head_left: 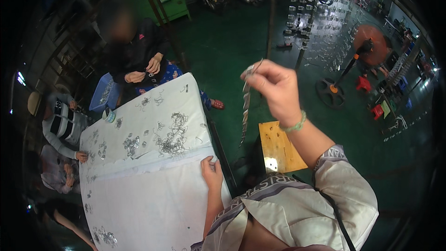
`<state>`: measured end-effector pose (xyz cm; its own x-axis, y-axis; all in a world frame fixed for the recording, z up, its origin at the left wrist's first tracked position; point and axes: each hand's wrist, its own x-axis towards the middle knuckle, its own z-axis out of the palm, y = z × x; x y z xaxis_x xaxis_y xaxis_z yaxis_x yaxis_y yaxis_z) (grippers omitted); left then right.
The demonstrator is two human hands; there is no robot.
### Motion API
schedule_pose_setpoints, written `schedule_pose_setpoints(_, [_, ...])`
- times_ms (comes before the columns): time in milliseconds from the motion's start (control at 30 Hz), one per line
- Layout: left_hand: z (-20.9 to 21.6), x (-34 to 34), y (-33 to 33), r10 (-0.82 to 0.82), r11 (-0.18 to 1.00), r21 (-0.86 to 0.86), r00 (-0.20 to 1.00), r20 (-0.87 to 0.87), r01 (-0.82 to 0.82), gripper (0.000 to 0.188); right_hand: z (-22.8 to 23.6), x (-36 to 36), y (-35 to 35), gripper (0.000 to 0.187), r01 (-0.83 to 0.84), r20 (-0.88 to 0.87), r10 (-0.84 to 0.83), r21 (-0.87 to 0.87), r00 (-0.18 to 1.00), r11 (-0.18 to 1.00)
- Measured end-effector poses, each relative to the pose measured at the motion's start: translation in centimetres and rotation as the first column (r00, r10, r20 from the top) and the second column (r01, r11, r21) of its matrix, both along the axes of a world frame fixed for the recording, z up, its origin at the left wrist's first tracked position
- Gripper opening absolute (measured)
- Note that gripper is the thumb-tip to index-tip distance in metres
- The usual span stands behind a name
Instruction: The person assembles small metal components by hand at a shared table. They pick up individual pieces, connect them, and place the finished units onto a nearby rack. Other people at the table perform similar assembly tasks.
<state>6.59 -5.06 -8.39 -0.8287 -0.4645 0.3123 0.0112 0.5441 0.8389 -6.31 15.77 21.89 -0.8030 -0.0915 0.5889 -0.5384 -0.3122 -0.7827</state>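
Observation:
My right hand (275, 86) is raised off the table's right side, its thumb and fingers pinched on the top of a hanging strand of small shiny metal pieces (245, 103). A thin wire end sticks up above the fingertips. The strand dangles freely over the floor. My left hand (212, 173) lies at the right edge of the white-covered table (153, 195), fingers loosely bent and apart, with nothing visible in it. Beyond it on the cover are a tangled pile of thin wire hooks (173, 135) and a smaller heap of flat metal pieces (132, 146).
Across the table a co-worker (139, 51) handles small pieces beside a blue basket (103, 94); other people sit at the left. A small tub (108, 115) stands on the table. A yellow wooden stool (278, 146), a standing fan (369, 46) and racks of hanging metal pieces (302, 14) are rightward.

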Motion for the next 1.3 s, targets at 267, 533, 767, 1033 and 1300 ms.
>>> schedule_pose_setpoints(267, [-3.3, 1.3, 0.7, -0.017, 0.993, -0.117, 0.999, -0.050, 0.011, 0.029, 2.3, -2.4, 4.9, 0.017, 0.179, -0.002, -0.180, -0.081, 0.984, 0.980])
schedule_pose_setpoints(533, [-2.8, 1.3, 1.2, 0.004, 0.990, -0.139, 1.000, -0.028, -0.008, 0.027, 3.0, -6.2, 12.6, 0.018, 0.383, -0.025, -0.383, -0.017, 0.923, 0.924])
schedule_pose_setpoints(767, [-3.3, 0.8, 1.7, 0.072, 0.974, -0.213, 0.997, -0.016, -0.074, 0.025, 4.5, -11.5, 22.5, 0.026, 0.497, -0.063, -0.495, 0.022, 0.867, 0.868])
schedule_pose_setpoints(1033, [-2.7, 0.4, 3.0, 0.252, 0.919, -0.327, 0.966, 0.060, -0.219, 0.021, 9.7, -18.3, 32.8, 0.031, 0.652, -0.232, -0.614, 0.165, 0.755, 0.740])
schedule_pose_setpoints(1300, [-3.5, 0.1, 3.0, 0.289, 0.859, -0.471, 0.950, 0.121, -0.202, 0.024, 15.1, -24.4, 38.7, 0.033, 0.740, -0.383, -0.653, 0.143, 0.654, 0.657])
